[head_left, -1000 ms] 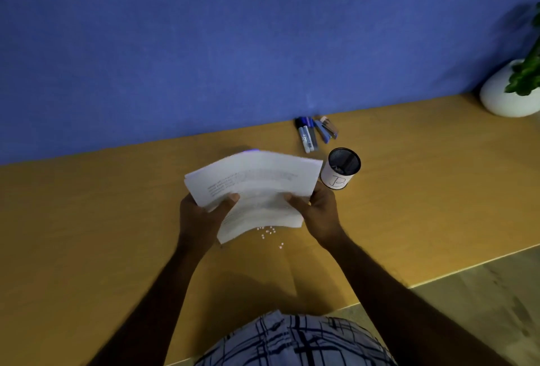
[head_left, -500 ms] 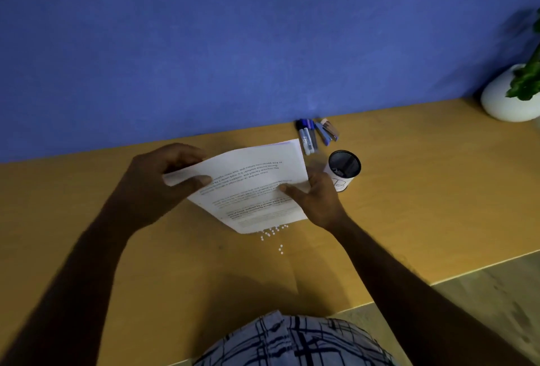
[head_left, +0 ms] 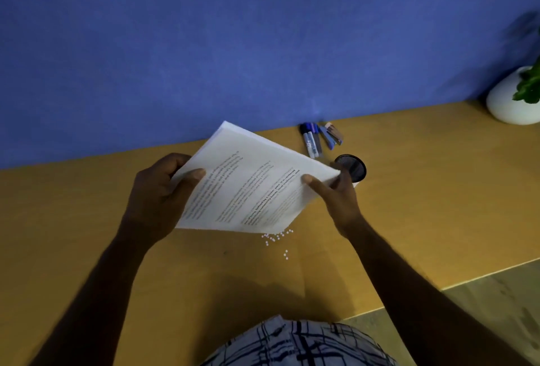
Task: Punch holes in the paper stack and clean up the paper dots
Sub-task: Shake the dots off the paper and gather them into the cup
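I hold a white printed paper stack tilted above the wooden desk. My left hand grips its left edge, thumb on top. At the right edge my right hand pinches the stack, thumb on the printed face. Several small white paper dots lie scattered on the desk just below the stack's lower corner, some hidden under it. No hole punch is visible.
A black mesh pen cup stands right behind my right hand. Markers and a small stapler lie by the blue wall. A white plant pot sits at the far right. The desk edge runs lower right, floor beyond.
The stack has turned and lifted, its far corner now pointing to the wall. My left hand shifted along the left edge. The dots have not moved.
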Motion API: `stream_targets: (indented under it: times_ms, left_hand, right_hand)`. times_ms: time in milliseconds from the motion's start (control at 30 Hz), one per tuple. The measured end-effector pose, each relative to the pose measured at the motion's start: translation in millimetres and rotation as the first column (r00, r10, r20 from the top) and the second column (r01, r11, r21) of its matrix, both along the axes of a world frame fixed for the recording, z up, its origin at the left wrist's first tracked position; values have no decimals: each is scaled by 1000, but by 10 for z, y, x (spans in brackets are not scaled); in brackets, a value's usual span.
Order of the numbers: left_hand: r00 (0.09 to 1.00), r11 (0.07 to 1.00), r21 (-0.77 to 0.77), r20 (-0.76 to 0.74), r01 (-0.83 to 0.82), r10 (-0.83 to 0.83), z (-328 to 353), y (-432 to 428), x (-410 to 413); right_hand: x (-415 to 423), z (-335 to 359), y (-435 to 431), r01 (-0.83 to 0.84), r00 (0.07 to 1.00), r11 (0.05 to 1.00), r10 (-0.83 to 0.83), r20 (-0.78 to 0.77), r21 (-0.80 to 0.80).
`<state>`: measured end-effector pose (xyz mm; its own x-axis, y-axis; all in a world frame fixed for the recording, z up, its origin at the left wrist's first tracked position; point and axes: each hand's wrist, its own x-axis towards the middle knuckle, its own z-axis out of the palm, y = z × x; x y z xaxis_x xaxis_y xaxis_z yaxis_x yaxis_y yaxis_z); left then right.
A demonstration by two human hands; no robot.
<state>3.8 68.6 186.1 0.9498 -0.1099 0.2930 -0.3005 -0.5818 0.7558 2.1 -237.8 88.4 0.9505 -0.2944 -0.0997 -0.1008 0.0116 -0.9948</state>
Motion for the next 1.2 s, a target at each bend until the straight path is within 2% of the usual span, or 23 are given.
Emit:
stream_targets:
  times_ms: [100,167,400,533,633,700,867,1033,1200]
  left_hand:
    - [998,994,-93,11,-65,66,-141,-8,-31]
    - [996,986,-143,-26,-84,81,-302,-17,-19]
    - [981,968,-214,-169,-134,98,-840,-14,-49]
    - [979,951,-269,-177,-151,105,-1022,-45,-85]
    - [950,912,-328,-266,-246,161,-1186,-92,-97]
    - [926,899,-318,-323,-301,196,-1288,-155,-136]
    - [918,897,-303,-331,-321,216,-1336,-321,-157]
    - [940,883,-356,-258,-306,222,-1251,-342,-93]
    - [922,840,-432,-343,-327,182,-1383,-356,-130]
  right_hand:
    - [-58,-162,20,-140,990,950,139,21,279]
    - [-71,-231,40,-145,987,918,159,-6,370]
    - [-43,-222,4,-87,990,967,58,125,238]
    - [-50,-205,2,-101,988,979,77,137,177]
    - [-63,-228,9,-117,988,988,106,113,99]
    - [-83,-277,18,-116,990,988,106,94,106]
    - [-117,-356,36,-32,999,992,26,48,125]
    - [-96,-282,7,-37,993,992,22,119,124]
    - [-114,-340,14,-51,998,997,48,49,62]
